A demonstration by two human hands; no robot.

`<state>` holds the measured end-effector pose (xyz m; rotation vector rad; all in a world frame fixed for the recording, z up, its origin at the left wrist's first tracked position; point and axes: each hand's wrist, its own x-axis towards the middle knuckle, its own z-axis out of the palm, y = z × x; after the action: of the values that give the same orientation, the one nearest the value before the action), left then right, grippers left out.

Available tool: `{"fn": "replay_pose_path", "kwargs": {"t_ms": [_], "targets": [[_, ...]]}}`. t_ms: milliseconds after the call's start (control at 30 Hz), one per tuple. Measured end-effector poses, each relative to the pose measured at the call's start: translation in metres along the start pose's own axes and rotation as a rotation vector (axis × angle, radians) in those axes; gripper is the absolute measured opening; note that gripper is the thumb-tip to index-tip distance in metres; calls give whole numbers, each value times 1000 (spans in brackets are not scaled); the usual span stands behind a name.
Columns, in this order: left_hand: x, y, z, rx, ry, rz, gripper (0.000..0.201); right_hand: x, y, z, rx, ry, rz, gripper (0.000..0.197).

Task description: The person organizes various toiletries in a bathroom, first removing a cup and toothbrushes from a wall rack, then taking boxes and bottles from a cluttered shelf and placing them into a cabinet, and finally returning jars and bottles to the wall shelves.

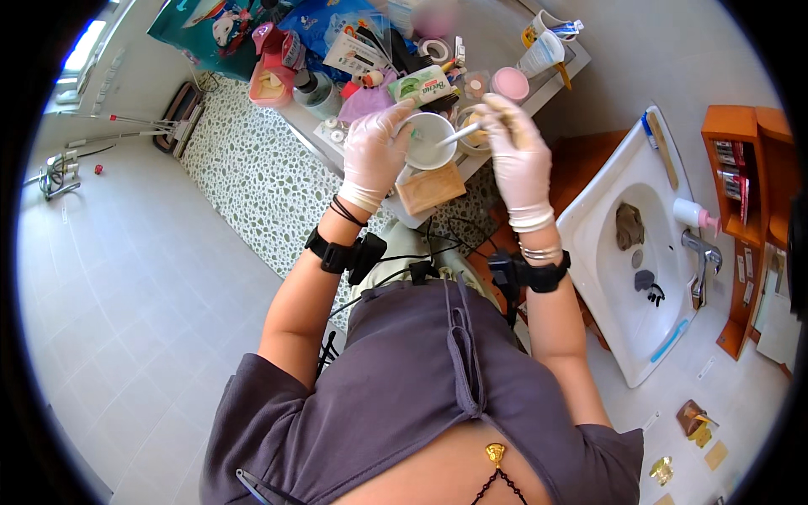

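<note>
My left hand (377, 150), in a pale disposable glove, has its fingers closed at the left rim of a white mug (439, 158). Cloudy, pale liquid seems to fill part of the mug, and a small greenish bit shows near its left inner wall. My right hand (520, 153), gloved too, pinches a slim white stick (459, 135) that slants down over the mug's right rim; I cannot tell what its far end is. Just below the mug lies a light wooden block (432, 188). A round clear container (473, 119) with yellowish contents is partly hidden behind the stick.
Bottles, a soap packet (419, 86), a pink round jar (510, 84), tape (434, 50) and bags crowd the table. At right is a white sink (606, 278) holding dark cloths, beside an orange shelf (730, 168). Black cables (442, 244) run below my hands.
</note>
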<state>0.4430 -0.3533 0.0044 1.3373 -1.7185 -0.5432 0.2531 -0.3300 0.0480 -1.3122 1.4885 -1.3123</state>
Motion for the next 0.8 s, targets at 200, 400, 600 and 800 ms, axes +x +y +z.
{"fn": "replay_pose_path", "kwargs": {"t_ms": [200,400,600,800], "targets": [[1,-4,-27,318,56,61,22,1,30,16,-148,-128,-59,44],[-47,-11,-54,297,-209,-382,19,-7,24,-14,-267,73,-197,39],[-82,-19,-33,594,-554,-127,37,-47,18,-21,-334,25,-88,20],[-86,-33,-23,510,-432,-80,30,-72,41,-20,-315,-58,-39,23]]}}
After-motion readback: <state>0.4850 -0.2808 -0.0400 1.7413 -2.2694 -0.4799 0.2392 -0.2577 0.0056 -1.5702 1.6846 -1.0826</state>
